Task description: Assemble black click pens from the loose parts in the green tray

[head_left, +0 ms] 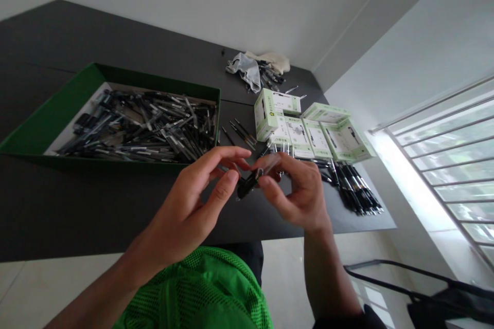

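Above the table's front edge, my right hand (297, 190) pinches a black pen (247, 185) between thumb and fingers. A clear plastic sleeve (270, 163) shows at its upper end. The pen tilts, its dark end pointing down and left. My left hand (208, 185) is close on its left side, thumb and fingers apart; whether a fingertip touches the pen is hard to see. Beyond the hands lie several loose pens (243, 133). To the left, a green box (34, 126) holds a heap of pens in clear sleeves (154, 126).
Green-and-white cartons (266, 115) stand open right of centre. Beside them, black pens (355, 187) lie in a row near the table's right edge. Grey and cream cloths (247, 69) rest by the wall with more pens. A barred window and a black-framed chair (405, 288) are at right.
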A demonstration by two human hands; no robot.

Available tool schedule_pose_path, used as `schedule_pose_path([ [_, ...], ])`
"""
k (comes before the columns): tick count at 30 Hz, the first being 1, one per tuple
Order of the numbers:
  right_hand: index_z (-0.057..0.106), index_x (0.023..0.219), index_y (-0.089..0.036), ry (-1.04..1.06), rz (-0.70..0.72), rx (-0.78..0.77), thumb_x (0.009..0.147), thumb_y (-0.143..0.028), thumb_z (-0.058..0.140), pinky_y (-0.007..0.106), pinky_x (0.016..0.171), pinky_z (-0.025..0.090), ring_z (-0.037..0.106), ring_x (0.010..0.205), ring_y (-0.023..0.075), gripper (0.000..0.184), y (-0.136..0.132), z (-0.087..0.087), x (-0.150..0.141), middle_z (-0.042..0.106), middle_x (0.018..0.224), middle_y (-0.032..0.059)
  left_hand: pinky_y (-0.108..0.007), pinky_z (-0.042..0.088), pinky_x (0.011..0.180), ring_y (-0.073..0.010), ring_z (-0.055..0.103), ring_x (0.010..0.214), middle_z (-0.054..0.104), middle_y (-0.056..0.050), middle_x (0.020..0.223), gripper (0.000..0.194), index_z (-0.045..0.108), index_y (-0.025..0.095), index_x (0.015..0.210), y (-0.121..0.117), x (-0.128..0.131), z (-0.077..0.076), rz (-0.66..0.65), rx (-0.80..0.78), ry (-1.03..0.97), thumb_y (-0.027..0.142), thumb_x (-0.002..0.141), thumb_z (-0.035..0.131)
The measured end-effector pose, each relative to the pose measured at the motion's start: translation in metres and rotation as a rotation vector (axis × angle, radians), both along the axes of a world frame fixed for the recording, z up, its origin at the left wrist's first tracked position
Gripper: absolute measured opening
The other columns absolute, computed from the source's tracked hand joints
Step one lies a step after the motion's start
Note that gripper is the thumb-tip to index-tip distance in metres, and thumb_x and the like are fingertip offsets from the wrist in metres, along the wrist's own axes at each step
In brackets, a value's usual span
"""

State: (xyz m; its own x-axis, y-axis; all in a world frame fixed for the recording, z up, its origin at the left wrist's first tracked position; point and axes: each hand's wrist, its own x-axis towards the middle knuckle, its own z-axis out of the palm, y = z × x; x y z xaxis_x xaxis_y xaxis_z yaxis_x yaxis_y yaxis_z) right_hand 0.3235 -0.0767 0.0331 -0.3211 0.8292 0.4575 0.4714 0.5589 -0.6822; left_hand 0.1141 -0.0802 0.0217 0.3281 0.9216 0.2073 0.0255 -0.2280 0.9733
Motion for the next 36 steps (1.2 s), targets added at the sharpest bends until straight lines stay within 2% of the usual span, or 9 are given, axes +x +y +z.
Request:
schedule_pose_path([
  [8, 0.073, 0.105, -0.022, 0.313, -0.072, -0.143, 0.103, -0.030, 0.063, 0.022, 0.051, 0.043, 0.056, 0.056, 0.0094, 0.012, 0.000, -0.010, 0.008, 0.066, 0.072, -0.0029, -0.026, 0.051, 0.084, -0.0149, 0.066, 0.091, 0.074, -0.002, 0.103, 0.033, 0.067, 0.025, 0.133, -0.002, 0.011, -0.012, -0.151, -0.107, -0.019, 0.043, 0.111, 0.051],
  [13, 0.072, 0.101, -0.022, 0.371, -0.089, -0.145, 0.104, -0.033, 0.061, 0.022, 0.051, 0.045, 0.056, 0.053, 0.0085, 0.015, 0.001, -0.009, 0.010, 0.067, 0.073, -0.0030, -0.027, 0.049, 0.085, -0.0146, 0.066, 0.092, 0.076, -0.001, 0.101, 0.034, 0.069, 0.023, 0.134, -0.002, 0.016, -0.015, -0.217, -0.132, -0.049, 0.039, 0.113, 0.046],
  [15, 0.073, 0.101, -0.023, 0.376, -0.131, -0.082, 0.103, -0.033, 0.063, 0.023, 0.048, 0.043, 0.055, 0.051, 0.0088, 0.014, -0.001, -0.003, 0.013, 0.067, 0.072, -0.0025, -0.027, 0.049, 0.085, -0.0146, 0.065, 0.091, 0.076, -0.001, 0.100, 0.034, 0.068, 0.023, 0.134, -0.001, 0.016, -0.016, -0.220, -0.131, -0.062, 0.037, 0.114, 0.045],
  [18, 0.075, 0.099, -0.024, 0.424, -0.284, 0.171, 0.100, -0.034, 0.065, 0.025, 0.044, 0.040, 0.055, 0.051, 0.0109, 0.014, -0.007, 0.007, 0.019, 0.067, 0.073, -0.0012, -0.028, 0.049, 0.084, -0.0148, 0.064, 0.089, 0.074, -0.002, 0.099, 0.037, 0.067, 0.022, 0.135, -0.001, 0.015, -0.019, -0.203, -0.139, -0.077, 0.038, 0.114, 0.042],
  [20, 0.076, 0.099, -0.025, 0.335, -0.351, 0.274, 0.098, -0.031, 0.064, 0.026, 0.046, 0.042, 0.057, 0.054, 0.0120, 0.013, -0.010, 0.010, 0.022, 0.068, 0.074, -0.0009, -0.028, 0.049, 0.083, -0.0150, 0.063, 0.088, 0.073, -0.002, 0.097, 0.038, 0.066, 0.021, 0.134, 0.000, 0.013, -0.022, -0.200, -0.148, -0.086, 0.040, 0.114, 0.041],
  [23, 0.075, 0.103, -0.024, -0.035, -0.232, 0.153, 0.092, -0.019, 0.066, 0.025, 0.052, 0.048, 0.057, 0.054, 0.0104, 0.015, -0.010, 0.005, 0.023, 0.072, 0.074, -0.0032, -0.028, 0.049, 0.083, -0.0148, 0.063, 0.089, 0.073, -0.001, 0.096, 0.035, 0.066, 0.022, 0.132, 0.002, 0.012, -0.025, -0.179, -0.165, -0.094, 0.038, 0.114, 0.042],
  [25, 0.074, 0.104, -0.023, -0.144, -0.178, 0.094, 0.089, -0.016, 0.066, 0.023, 0.053, 0.048, 0.057, 0.052, 0.0094, 0.018, -0.010, -0.002, 0.023, 0.073, 0.072, -0.0045, -0.028, 0.048, 0.084, -0.0144, 0.063, 0.089, 0.073, -0.001, 0.097, 0.032, 0.066, 0.023, 0.131, 0.003, 0.012, -0.027, -0.165, -0.177, -0.090, 0.037, 0.114, 0.043],
  [29, 0.074, 0.101, -0.023, -0.015, -0.303, 0.157, 0.091, -0.017, 0.065, 0.024, 0.053, 0.047, 0.061, 0.054, 0.0109, 0.015, -0.013, -0.010, 0.026, 0.071, 0.070, -0.0040, -0.028, 0.048, 0.083, -0.0144, 0.062, 0.087, 0.072, -0.001, 0.095, 0.032, 0.066, 0.023, 0.131, 0.005, 0.012, -0.031, -0.168, -0.180, -0.101, 0.038, 0.114, 0.042],
  [36, 0.075, 0.104, -0.022, 0.206, -0.289, -0.052, 0.099, -0.028, 0.064, 0.026, 0.054, 0.047, 0.059, 0.053, 0.0118, 0.013, -0.009, -0.018, 0.033, 0.068, 0.066, -0.0028, -0.028, 0.048, 0.082, -0.0159, 0.062, 0.087, 0.072, -0.002, 0.093, 0.033, 0.067, 0.020, 0.127, 0.006, 0.012, -0.033, -0.195, -0.180, -0.061, 0.035, 0.114, 0.041],
])
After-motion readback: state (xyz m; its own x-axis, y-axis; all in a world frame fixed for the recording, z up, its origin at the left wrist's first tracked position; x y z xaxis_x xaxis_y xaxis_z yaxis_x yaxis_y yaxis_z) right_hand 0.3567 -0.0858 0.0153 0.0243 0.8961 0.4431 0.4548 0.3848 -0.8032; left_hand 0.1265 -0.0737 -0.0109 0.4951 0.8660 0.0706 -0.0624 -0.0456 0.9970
